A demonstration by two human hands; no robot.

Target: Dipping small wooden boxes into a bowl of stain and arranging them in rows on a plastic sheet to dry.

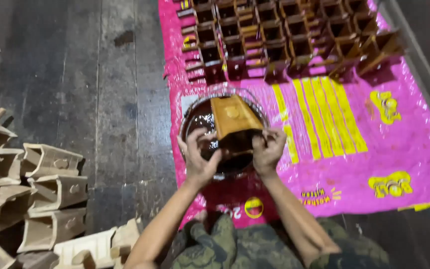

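Both my hands hold one small wooden box-shaped piece (232,115), wet and brown with stain, over a round bowl of dark brown liquid (199,119). My left hand (199,155) grips its near left edge and my right hand (268,149) its near right edge. The piece tilts away from me, its far end above the liquid. The bowl stands on a pink plastic sheet (374,144).
Rows of stained brown wooden pieces (279,40) stand on the far part of the pink sheet. A pile of unstained pale wooden pieces (41,194) lies at the left on the dark plank floor (75,74). My camouflage-trousered knees (235,246) are below.
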